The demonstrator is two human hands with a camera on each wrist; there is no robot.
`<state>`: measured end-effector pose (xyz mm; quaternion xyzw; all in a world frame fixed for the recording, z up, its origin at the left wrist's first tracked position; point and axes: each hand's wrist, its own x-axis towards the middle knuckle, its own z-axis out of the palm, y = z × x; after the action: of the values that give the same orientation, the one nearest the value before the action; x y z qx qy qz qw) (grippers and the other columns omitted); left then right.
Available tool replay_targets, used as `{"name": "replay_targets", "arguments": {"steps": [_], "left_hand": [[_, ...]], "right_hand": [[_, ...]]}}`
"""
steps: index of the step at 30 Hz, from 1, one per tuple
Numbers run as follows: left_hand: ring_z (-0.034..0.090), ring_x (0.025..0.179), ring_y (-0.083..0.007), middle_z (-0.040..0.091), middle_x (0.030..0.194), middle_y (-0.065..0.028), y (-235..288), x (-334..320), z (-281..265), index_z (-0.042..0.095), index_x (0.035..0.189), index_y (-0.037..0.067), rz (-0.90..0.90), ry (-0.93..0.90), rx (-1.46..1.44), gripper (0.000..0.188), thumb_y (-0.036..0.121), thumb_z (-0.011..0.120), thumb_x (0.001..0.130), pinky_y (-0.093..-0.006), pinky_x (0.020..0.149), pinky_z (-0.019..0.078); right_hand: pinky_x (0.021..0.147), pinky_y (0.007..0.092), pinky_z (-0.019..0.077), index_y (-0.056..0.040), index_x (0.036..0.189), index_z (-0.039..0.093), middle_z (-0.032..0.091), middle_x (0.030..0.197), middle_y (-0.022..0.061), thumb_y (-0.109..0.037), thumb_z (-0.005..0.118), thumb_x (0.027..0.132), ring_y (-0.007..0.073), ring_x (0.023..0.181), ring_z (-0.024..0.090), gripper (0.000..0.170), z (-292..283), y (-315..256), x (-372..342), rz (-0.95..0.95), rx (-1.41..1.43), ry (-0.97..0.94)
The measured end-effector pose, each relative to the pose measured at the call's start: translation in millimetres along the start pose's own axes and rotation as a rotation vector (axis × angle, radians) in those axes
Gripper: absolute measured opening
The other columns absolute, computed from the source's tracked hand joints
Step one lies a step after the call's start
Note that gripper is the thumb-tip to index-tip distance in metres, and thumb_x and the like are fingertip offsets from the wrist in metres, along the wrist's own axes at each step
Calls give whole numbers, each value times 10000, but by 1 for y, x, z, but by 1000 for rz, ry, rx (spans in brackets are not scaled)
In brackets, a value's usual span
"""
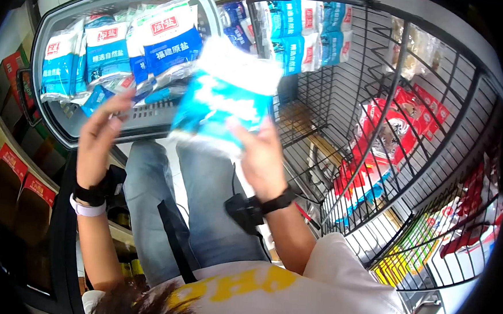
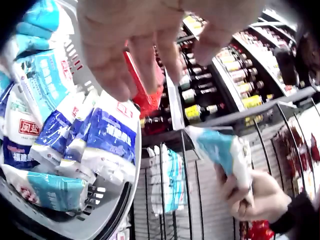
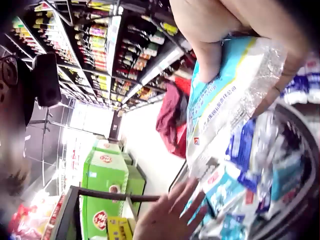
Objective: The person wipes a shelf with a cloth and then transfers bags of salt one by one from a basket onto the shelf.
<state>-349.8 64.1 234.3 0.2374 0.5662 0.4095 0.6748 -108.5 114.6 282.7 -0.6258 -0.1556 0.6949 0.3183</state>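
My right hand [image 1: 263, 160] grips a light-blue and white salt bag [image 1: 223, 106], thumb across its front and fingers behind. It holds the bag up beside the grey shopping basket [image 1: 102, 10]; in the head view the bag is blurred and overlaps the basket's right side. The left hand [image 1: 100, 139] hovers at the basket's near edge with fingers loosely spread and nothing in them. Inside the basket lie several salt bags, some light blue [image 1: 108, 53], others dark blue [image 1: 174, 51]. From the left wrist view, the held bag [image 2: 227, 152] tilts above the right fingers.
A black wire cart [image 1: 383, 116] stands on the right, with stacked light-blue salt bags [image 1: 293, 36] at its far end and red packets [image 1: 406, 123] further along. Shelves of bottles [image 2: 197, 95] rise beyond. Green cartons [image 3: 105, 175] stand in the aisle.
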Motion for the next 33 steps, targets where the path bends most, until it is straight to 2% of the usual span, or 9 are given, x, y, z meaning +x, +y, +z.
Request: {"name": "replay_targets", "arguments": {"steps": [8,14,17,19,23,25,29,32,33], "left_hand": [[448,1148,-215,468,1255,-102,-65,6,-121,433,1221,-5,-235,735,-417,441,247,515,868,-314,968,346],[483,1100,-248,497,1167,-118,-80,16,-165,446,1163,-11,-414,791,-612,372,183,518,854,-330,922,404],[474,1115,-284,449,1230,-151,-85,28,-172,378,1223,-16,-443,860,-649,413,149,489,861,-394,923,423],[467,1120,-294,425,1236,-155,-82,34,-168,361,1219,-28,-429,845,-662,426,148,496,855,-402,934,418],[441,1140,-314,381,1246,-168,-80,42,-169,325,1221,-45,-422,876,-747,459,124,517,840,-427,947,413],[448,1128,-307,395,1228,-164,-86,45,-175,344,1203,-46,-422,924,-779,443,118,528,835,-422,937,423],[480,1041,-271,431,1139,-144,-98,47,-183,404,1109,-41,-439,907,-871,365,97,571,816,-401,902,453],[492,986,-257,447,1087,-135,-103,50,-189,422,1056,-38,-439,914,-916,323,80,591,806,-386,874,471],[496,964,-255,455,1063,-133,-105,51,-191,424,1040,-36,-453,922,-952,316,71,601,800,-380,858,481]], "right_hand": [[850,358,452,-73,1198,443,547,1129,72,-106,503,890,216,986,554,315,-93,-60,130,-420,186,285],[743,352,481,-16,1234,347,483,1176,138,-488,664,731,230,899,548,759,-197,-85,253,-231,-56,745],[884,390,419,-33,1332,256,388,1302,161,-594,583,730,266,1077,482,886,-159,-105,250,-206,-93,756],[985,388,327,-41,1340,288,327,1379,125,-661,503,725,280,1208,398,899,-157,-116,266,-3,-368,1006],[903,365,409,-52,1278,387,443,1293,126,-527,605,735,272,1081,516,754,-113,-133,246,-79,-350,1156],[838,352,448,-3,1191,445,536,1163,152,-371,643,770,275,975,557,594,-114,-129,251,-378,-186,1044],[823,360,452,27,1147,465,575,1083,179,-336,630,800,287,924,577,528,-150,-138,282,-570,-558,1072],[822,363,448,25,1147,464,588,1054,184,-293,646,792,286,932,581,510,-143,-137,280,-469,-482,1068],[859,372,446,-2,1249,374,471,1223,204,-235,636,798,307,1004,548,571,-143,-140,278,-425,-518,989]]}}
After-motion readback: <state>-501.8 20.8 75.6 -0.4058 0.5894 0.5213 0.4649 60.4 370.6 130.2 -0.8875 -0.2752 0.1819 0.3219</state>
